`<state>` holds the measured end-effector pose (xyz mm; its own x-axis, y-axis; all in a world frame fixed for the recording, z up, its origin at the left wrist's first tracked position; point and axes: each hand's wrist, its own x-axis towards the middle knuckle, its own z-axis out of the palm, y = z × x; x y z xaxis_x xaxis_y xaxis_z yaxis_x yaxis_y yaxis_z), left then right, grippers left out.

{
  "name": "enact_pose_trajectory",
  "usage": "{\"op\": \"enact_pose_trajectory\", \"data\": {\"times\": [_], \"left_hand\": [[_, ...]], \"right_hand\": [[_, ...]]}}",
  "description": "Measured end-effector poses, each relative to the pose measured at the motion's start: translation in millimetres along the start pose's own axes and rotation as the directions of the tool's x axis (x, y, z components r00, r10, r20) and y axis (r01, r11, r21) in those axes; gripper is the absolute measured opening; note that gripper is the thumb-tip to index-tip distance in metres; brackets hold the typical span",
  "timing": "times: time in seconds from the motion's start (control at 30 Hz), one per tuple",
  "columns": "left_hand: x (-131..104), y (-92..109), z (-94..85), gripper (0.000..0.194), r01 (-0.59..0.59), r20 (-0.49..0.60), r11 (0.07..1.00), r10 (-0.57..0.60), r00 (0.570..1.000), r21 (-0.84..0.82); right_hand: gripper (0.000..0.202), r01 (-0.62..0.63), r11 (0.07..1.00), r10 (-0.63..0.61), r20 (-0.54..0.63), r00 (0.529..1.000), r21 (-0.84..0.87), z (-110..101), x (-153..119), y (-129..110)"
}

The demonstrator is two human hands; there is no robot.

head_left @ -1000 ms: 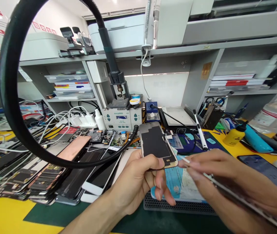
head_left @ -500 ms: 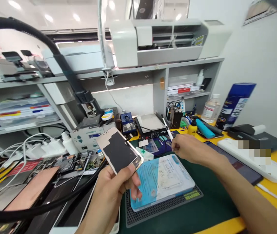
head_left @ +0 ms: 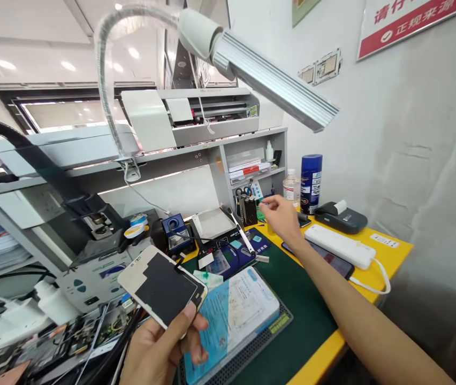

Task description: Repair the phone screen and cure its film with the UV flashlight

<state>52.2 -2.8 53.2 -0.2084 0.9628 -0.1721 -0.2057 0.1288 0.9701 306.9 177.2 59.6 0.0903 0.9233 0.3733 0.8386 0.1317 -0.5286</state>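
Observation:
A phone screen panel, pale-edged with a black patch on its back, is held tilted between the thumb and fingers of my left hand. Below and to the right of it lies a blue and white box on a dark mat. My right hand is raised near the black tool holder, its thumb and fingertips pinched together; whatever is between them is too small to make out. A white and black pen-like tool rests behind the box, apart from both hands.
A lamp hangs over the bench. At the right are a blue spray can, a clear bottle, a white power bank and a phone. Phone parts and cables crowd the left.
The view has swung right and up. My right hand has left the white and black tool and moved toward the tool holder. My left hand still holds the panel.

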Motion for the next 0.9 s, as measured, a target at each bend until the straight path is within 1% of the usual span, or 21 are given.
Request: {"op": "enact_pose_trajectory", "data": {"times": [0.03, 0.07, 0.1, 0.17, 0.27, 0.37, 0.47, 0.53, 0.6, 0.67, 0.73, 0.83, 0.9], "left_hand": [[0.1, -0.6, 1.6, 0.031, -0.032, -0.026, 0.999, 0.031, 0.999, -0.017], [0.2, -1.1, 3.2, 0.032, -0.062, -0.048, 0.997, 0.061, 0.997, -0.034], [0.2, -1.3, 4.5, 0.033, -0.090, -0.061, 0.995, 0.087, 0.994, -0.052], [0.1, -1.0, 6.1, 0.034, -0.116, -0.062, 0.990, 0.112, 0.992, -0.080], [-1.5, 0.6, 5.7, 0.035, -0.128, -0.024, 0.988, 0.127, 0.992, -0.091], [-3.6, 1.8, 3.7, 0.033, -0.174, 0.017, 0.979, 0.177, 0.984, -0.104], [-4.5, 2.1, 1.6, 0.029, -0.217, 0.028, 0.967, 0.222, 0.975, -0.132], [-4.2, 2.6, 0.0, 0.029, -0.225, 0.017, 0.963, 0.231, 0.973, -0.150], [-3.5, 3.5, -1.7, 0.030, -0.241, -0.012, 0.955, 0.243, 0.970, -0.173], [-2.6, 4.2, -3.6, 0.029, -0.278, -0.056, 0.944, 0.272, 0.961, -0.180], [-1.8, 4.1, -4.9, 0.029, -0.311, -0.099, 0.938, 0.299, 0.949, -0.150], [-1.7, 2.1, -4.9, 0.027, -0.317, -0.142, 0.946, 0.305, 0.942, -0.071], [-2.5, 0.0, -3.2, 0.026, -0.318, -0.164, 0.948, 0.311, 0.936, -0.017]], "right_hand": [[0.039, -0.073, 0.997, 0.072, -0.062, 0.995, -0.011, -1.3, 4.4, 5.9], [0.039, -0.137, 0.990, 0.135, -0.097, 0.986, -0.018, -0.9, 8.0, 11.6], [0.039, -0.193, 0.981, 0.190, -0.107, 0.976, -0.023, 1.1, 10.6, 16.6], [0.037, -0.266, 0.963, 0.263, -0.081, 0.961, -0.037, 8.9, 13.0, 24.0], [0.034, -0.305, 0.950, 0.303, -0.031, 0.952, -0.065, 21.5, 11.5, 28.0], [0.033, -0.266, 0.960, 0.265, -0.025, 0.964, -0.082, 23.4, 8.7, 26.1], [0.031, -0.138, 0.988, 0.137, -0.028, 0.990, -0.064, 15.4, 4.3, 15.9], [0.031, 0.009, 1.000, -0.010, -0.027, 1.000, -0.026, 9.7, -3.0, 2.3], [0.034, 0.189, 0.981, -0.189, -0.013, 0.982, 0.037, 6.8, -15.8, -15.6], [0.039, 0.366, 0.924, -0.369, 0.008, 0.930, 0.109, 6.7, -32.8, -34.1], [0.043, 0.499, 0.850, -0.511, 0.031, 0.859, 0.170, 8.5, -50.3, -49.4], [0.042, 0.617, 0.758, -0.639, 0.053, 0.767, 0.214, 13.2, -69.4, -62.0], [0.042, 0.650, 0.727, -0.676, 0.067, 0.734, 0.221, 17.6, -76.1, -64.1]]}}
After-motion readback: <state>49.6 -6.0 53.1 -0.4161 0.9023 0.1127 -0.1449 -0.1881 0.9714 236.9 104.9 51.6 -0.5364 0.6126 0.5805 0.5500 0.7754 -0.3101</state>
